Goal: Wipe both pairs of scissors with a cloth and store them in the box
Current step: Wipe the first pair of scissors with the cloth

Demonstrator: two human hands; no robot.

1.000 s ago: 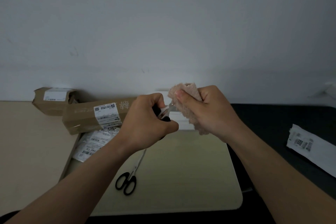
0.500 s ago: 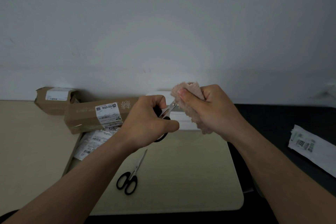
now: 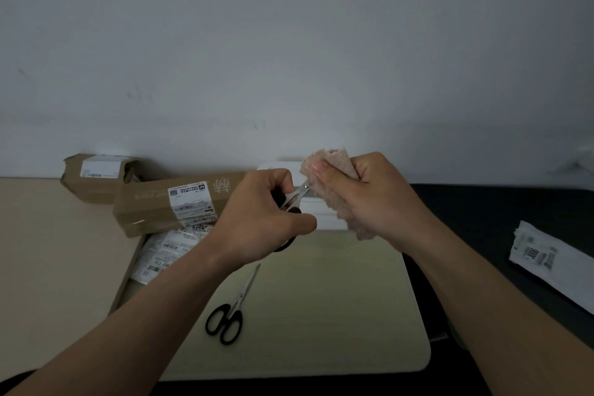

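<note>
My left hand point(image 3: 266, 219) grips the black handles of a pair of scissors point(image 3: 297, 198), held up above the table. Its steel blades point right into a pink fluffy cloth point(image 3: 334, 190). My right hand point(image 3: 373, 196) holds that cloth folded around the blades, so the blade tips are hidden. A second pair of black-handled scissors point(image 3: 229, 313) lies shut on the pale board point(image 3: 337, 309) below my hands. A white box point(image 3: 318, 215) sits behind my hands, mostly hidden by them.
A long brown carton point(image 3: 167, 206) and a smaller one point(image 3: 96, 177) lie at the back left, over a heap of white labelled packets point(image 3: 167, 251). A white labelled bag point(image 3: 553, 264) lies on the dark surface at the right. A wall stands close behind.
The cloth has slid out along the blades, so more bare steel shows near the pivot. Both hands have risen slightly; the scissors on the board have not moved.
</note>
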